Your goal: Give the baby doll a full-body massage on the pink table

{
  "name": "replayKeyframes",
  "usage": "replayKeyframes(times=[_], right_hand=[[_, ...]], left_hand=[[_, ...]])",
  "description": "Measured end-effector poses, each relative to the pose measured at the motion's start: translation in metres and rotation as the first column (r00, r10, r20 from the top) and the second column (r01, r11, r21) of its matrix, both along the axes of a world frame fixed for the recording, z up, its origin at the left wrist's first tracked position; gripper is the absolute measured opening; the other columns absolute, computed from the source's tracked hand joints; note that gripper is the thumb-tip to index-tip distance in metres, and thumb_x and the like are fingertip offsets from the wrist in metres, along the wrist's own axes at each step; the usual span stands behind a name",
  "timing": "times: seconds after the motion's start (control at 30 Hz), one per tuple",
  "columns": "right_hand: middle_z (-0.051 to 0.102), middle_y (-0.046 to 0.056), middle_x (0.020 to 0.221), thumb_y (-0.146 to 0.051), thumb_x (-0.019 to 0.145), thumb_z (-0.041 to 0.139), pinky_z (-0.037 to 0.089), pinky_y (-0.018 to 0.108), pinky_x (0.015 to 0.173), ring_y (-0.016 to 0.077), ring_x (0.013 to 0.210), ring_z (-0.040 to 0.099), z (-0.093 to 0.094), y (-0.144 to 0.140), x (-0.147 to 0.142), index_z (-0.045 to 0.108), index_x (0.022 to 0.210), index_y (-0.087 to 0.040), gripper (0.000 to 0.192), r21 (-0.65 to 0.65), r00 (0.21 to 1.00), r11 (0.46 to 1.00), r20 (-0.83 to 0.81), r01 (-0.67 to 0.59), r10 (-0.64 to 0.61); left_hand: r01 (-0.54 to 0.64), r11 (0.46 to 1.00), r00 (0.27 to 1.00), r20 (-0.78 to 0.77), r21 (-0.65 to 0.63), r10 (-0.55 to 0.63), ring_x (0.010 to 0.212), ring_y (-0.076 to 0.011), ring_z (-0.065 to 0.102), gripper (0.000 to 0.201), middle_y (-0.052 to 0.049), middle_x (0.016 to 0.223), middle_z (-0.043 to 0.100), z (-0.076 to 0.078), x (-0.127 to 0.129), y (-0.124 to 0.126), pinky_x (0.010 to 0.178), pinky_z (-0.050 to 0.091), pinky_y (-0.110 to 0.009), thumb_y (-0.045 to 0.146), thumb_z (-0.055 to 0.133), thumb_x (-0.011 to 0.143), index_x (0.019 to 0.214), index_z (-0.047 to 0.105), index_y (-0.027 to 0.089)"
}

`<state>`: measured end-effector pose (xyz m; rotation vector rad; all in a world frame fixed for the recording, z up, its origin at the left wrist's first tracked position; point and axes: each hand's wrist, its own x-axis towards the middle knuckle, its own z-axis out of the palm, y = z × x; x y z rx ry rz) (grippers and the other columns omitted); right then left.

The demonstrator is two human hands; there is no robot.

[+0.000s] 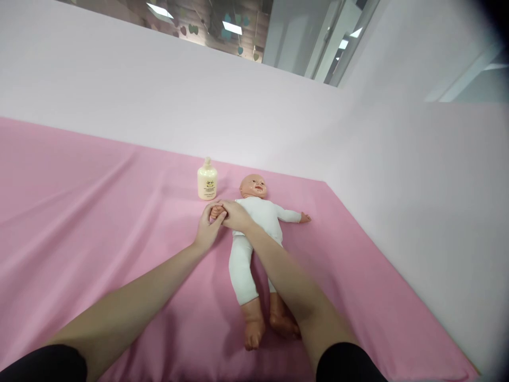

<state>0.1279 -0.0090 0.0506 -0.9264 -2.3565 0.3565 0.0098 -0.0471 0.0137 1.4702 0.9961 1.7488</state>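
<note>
Grip: left hand and right hand both clasp the doll's arm at frame centre.
Bottle: upright, just above the hands.
Sheet: pink, under all.

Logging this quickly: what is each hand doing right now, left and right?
Left hand: closed around the doll's hand.
Right hand: also wrapped on the doll's hand, its forearm lying across the doll.
</note>
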Motion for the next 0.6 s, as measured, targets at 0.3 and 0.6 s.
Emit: replayKeyframes(times=[0.3,0.6], right_hand=[[0.065,0.005,0.096,-0.021,0.073,0.056,0.044,0.029,0.076,0.0196,0.086,0.058,-0.0027,0.0029,0.0003,0.057,0.100,-0.018,0.027,0.013,0.996,1.000,0.083,0.027,-0.028],[0.063,0.004,0.092,-0.024,0.075,0.057,0.043,0.027,0.072,0.0173,0.081,0.056,-0.0031,0.0028,0.0000,0.057,0.093,-0.018,0.019,0.022,0.997,1.000,0.078,0.018,-0.020]], left_hand=[[0.005,1.000,1.000,-0.025,0.029,-0.005,0.104,-0.0182,0.055,0.026,-0.006,0.109,0.058,-0.0041,-0.0007,0.0011,0.096,0.043,-0.036,0.035,0.054,0.086,0.108,0.052,0.021],[0.064,0.998,0.997,-0.037,0.023,-0.063,0.113,-0.0192,0.052,0.030,-0.007,0.118,0.056,-0.0055,-0.0017,0.0009,0.102,0.039,-0.038,0.037,0.050,0.089,0.115,0.051,0.022]])
